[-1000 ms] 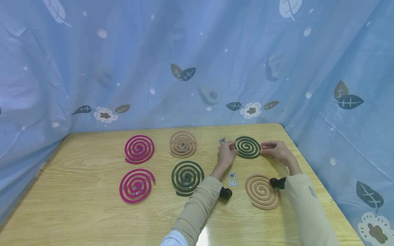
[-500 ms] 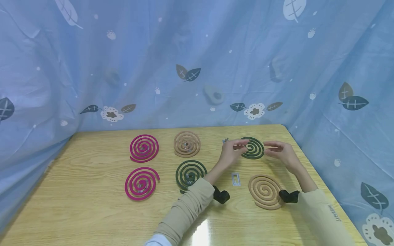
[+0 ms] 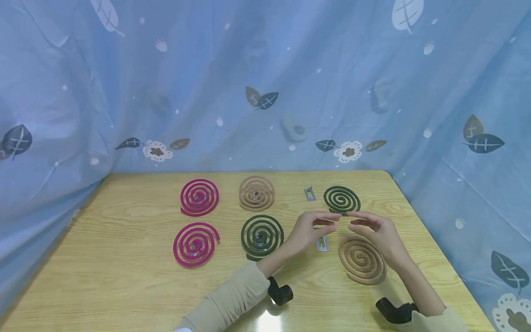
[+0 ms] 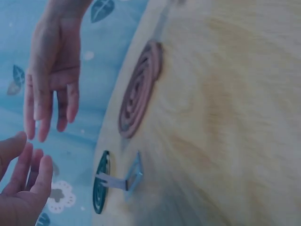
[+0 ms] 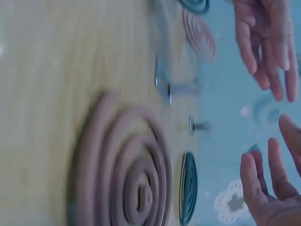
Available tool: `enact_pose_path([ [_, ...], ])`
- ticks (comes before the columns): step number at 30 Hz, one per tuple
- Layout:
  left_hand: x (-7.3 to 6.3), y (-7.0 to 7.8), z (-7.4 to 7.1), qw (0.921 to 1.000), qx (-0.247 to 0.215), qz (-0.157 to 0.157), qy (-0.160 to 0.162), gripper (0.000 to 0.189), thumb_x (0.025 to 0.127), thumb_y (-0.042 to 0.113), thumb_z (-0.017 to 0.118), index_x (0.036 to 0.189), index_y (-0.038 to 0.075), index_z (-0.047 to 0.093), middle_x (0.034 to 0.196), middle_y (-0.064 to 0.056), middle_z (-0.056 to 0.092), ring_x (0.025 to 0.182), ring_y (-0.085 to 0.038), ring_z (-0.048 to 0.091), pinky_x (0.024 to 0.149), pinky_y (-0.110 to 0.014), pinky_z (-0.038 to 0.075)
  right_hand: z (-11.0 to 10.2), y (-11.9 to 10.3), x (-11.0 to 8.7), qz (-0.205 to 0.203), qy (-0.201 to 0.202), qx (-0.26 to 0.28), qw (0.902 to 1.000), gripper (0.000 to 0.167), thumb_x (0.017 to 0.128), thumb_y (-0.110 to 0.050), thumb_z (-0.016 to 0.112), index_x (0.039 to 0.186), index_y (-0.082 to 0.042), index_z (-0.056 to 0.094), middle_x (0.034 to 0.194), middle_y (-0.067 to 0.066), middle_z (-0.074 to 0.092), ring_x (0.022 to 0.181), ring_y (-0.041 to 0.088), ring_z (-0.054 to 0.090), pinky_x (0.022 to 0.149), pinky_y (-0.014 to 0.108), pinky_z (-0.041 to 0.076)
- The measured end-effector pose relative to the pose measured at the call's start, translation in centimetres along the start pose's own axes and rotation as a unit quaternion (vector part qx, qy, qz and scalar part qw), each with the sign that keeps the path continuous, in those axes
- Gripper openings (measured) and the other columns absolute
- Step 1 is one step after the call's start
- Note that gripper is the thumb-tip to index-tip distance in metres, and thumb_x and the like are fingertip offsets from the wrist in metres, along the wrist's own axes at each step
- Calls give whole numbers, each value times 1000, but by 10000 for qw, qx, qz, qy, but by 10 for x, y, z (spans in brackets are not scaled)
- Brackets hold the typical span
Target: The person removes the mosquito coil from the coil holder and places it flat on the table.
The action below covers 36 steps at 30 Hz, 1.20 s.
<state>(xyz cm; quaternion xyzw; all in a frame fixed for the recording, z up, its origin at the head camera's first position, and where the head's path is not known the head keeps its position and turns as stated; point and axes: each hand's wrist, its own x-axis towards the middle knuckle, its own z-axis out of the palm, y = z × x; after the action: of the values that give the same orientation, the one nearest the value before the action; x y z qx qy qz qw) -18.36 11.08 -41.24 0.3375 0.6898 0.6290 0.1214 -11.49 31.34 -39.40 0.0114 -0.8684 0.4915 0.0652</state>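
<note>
Patterned blue curtain (image 3: 215,78): hanging behind and beside the wooden table (image 3: 124,240), which is carrying everything else.

Hands: left hand (image 3: 309,230) and right hand (image 3: 379,235) are hovering above the right part of the table, fingertips facing across a small gap. Both are staying loosely spread, thumbs apart from fingers, gripping nothing.

Coils, six in all, lying flat in two rows. Leftward group: far magenta coil (image 3: 199,197), near magenta coil (image 3: 197,245), far tan coil (image 3: 249,193), near green coil (image 3: 261,237). Metal is showing around each centre, so these four are probably sitting on stands. Rightward pair: far green coil (image 3: 341,199), just beyond the fingertips, and near tan coil (image 3: 362,259), below the right hand. No metal is showing at these two.

Stands: far stand (image 3: 310,194) and near stand (image 3: 322,243) are lying bare, tabs rising, left of that pair.

Progress, judged: four coils are looking done; two coils and two stands are remaining unjoined.
</note>
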Motion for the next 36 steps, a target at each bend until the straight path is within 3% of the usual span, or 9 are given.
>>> enact_pose_path([
  [7, -35, 4, -22, 9997, -134, -163, 132, 27, 89, 0, 65, 116, -1, 67, 117, -12, 67, 105, -31, 64, 86, -19, 53, 18, -10, -16, 4, -409, 678, 9969, 39, 93, -13, 64, 127, 4, 58, 112, -16, 65, 99, 2, 62, 80, 22, 56],
  [11, -51, 4, -36, 9996, 44, -173, 236, 27, 89, 3, 65, 116, 1, 68, 117, -10, 67, 103, -25, 65, 87, -22, 53, 30, -16, -20, -24, -635, 695, 9956, 36, 92, -13, 65, 125, 2, 60, 110, -8, 68, 98, 3, 61, 79, 20, 53],
  [19, -79, 0, -60, 9989, 174, -293, 315, 27, 91, 4, 64, 118, 1, 66, 118, -12, 66, 104, -30, 64, 81, -19, 54, 56, -22, -16, -308, -1067, 742, 9910, 35, 91, -12, 66, 123, 1, 62, 117, 18, 65, 100, 12, 63, 84, 20, 52],
  [24, -95, -3, -75, 9979, 143, -446, 445, 29, 91, 2, 63, 120, -1, 64, 120, -15, 65, 106, -33, 63, 85, -20, 54, 72, -19, -13, -259, -1479, 550, 9871, 35, 91, -13, 65, 124, -1, 62, 118, 18, 64, 102, 18, 62, 86, 28, 52],
  [29, -109, -9, -95, 9947, -23, -605, 826, 31, 90, 0, 63, 121, -5, 62, 121, -19, 63, 111, -37, 59, 89, -22, 53, 82, -23, -6, -296, -1765, 228, 9836, 36, 91, -17, 66, 125, -7, 62, 119, 14, 64, 109, 31, 59, 89, 36, 51],
  [33, -120, -14, -110, 9898, -278, -643, 1237, 31, 89, -4, 63, 119, -8, 61, 122, -23, 61, 116, -37, 55, 95, -27, 51, 90, -26, 1, -383, -2196, 656, 9726, 39, 91, -15, 66, 128, -4, 60, 130, 17, 58, 115, 32, 56, 89, 28, 53],
  [36, -128, -17, -118, 9864, -319, -709, 1448, 31, 87, -7, 64, 118, -9, 62, 122, -23, 61, 118, -35, 54, 99, -32, 49, 96, -25, 5, -477, -2536, 1040, 9605, 43, 90, -13, 66, 130, -1, 57, 136, 19, 52, 118, 25, 54, 91, 26, 53],
])
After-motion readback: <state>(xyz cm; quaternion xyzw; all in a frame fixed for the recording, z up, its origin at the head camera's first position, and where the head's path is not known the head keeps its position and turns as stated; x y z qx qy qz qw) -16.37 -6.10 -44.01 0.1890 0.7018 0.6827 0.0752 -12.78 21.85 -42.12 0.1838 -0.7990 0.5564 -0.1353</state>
